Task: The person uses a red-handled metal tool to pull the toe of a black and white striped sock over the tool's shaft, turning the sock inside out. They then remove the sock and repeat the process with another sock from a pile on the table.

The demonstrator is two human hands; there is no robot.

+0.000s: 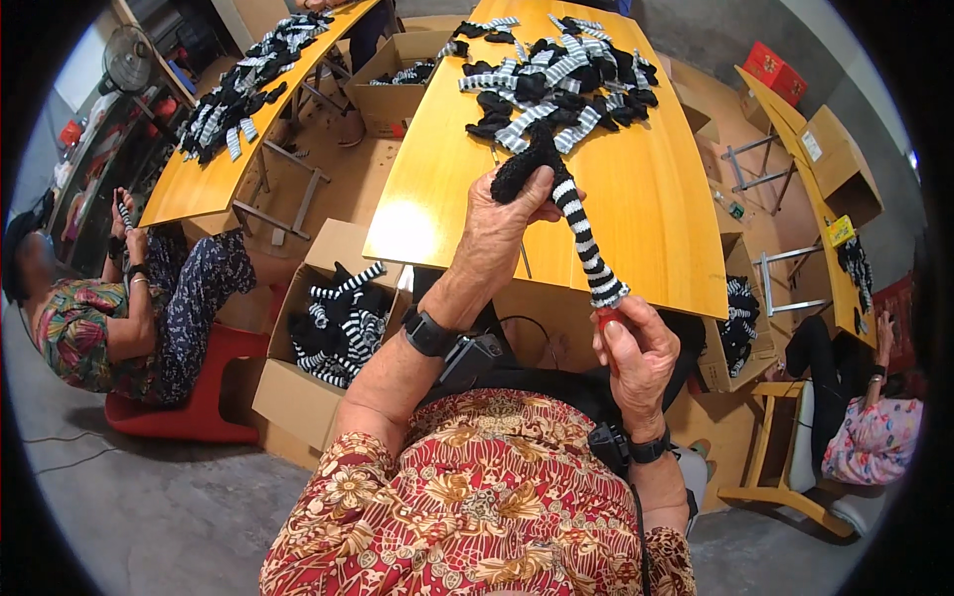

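Over the table's near edge I hold a knitted tube (580,230), sock-like, with black and white stripes and a plain black foot-like end. My left hand (489,230) is closed round the black end, thumb on top. At the tube's striped lower end, my right hand (639,360) grips a tool with a red handle (609,317). The handle meets the tube's opening; whatever part of the tool lies inside is hidden. Beyond my hands, a loose pile of grey-and-white striped and black knitted pieces (556,84) covers the far part of the yellow table (636,223).
Cardboard boxes of striped knitted pieces stand left (298,402) and right (765,343) of me. A person on a red chair (189,397) works at left, near another table with a pile (224,104). Another person (870,427) sits at right beside a narrow table (830,214).
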